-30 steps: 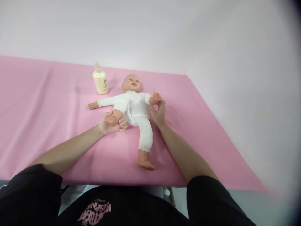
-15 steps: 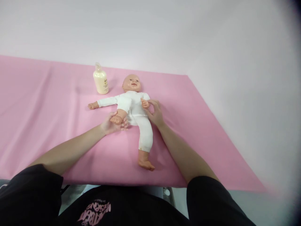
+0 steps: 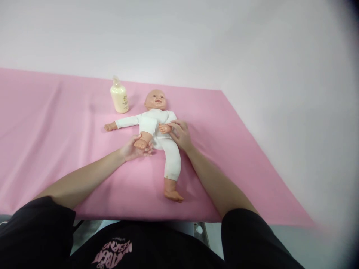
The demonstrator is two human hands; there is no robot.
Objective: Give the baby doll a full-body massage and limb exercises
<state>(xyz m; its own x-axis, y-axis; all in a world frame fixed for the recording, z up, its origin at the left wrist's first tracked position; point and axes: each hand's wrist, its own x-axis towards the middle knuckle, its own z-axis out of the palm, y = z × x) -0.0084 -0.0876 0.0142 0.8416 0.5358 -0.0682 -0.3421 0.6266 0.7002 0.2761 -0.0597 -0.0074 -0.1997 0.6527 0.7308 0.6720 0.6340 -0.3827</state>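
Doll [image 3: 157,129] between both hands' grip.

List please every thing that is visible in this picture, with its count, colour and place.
plastic baby doll in white suit: 1, peach and white, on its back mid-cloth
cream lotion bottle: 1, pale yellow, upright beside the doll's head
pink cloth: 1, pink, covering the table
white wall: 1, white, behind the cloth
left hand: 1, bare, holding the doll's raised foot
right hand: 1, bare, holding the doll's hand over its belly
black sleeves: 2, black, bottom edge
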